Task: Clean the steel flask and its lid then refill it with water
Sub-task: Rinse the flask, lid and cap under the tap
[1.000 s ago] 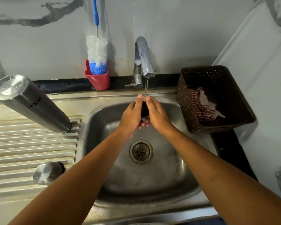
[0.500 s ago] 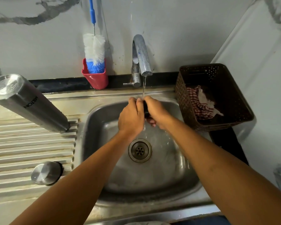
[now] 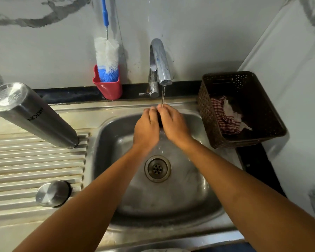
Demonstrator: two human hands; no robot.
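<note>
The steel flask point(image 3: 35, 115) stands upside down on the ribbed drainboard at the left, leaning toward the camera. Its round steel lid point(image 3: 52, 193) lies on the drainboard nearer to me. Over the sink basin, my left hand point(image 3: 146, 127) and my right hand point(image 3: 174, 123) are pressed together under the thin water stream point(image 3: 163, 96) from the tap point(image 3: 159, 62). Both hands hold a small black piece point(image 3: 160, 122) between them, with fingers curled over it. Most of that piece is hidden by the hands.
A blue and white bottle brush point(image 3: 107, 59) stands in a red holder point(image 3: 108, 88) behind the sink. A brown perforated basket point(image 3: 204, 113) with a red checked cloth point(image 3: 225, 119) sits at the right. The drain point(image 3: 157, 168) lies below my hands.
My hands have turned from palms facing each other to backs up and have drawn tighter over the black piece. Water keeps running. Flask and lid have not moved.
</note>
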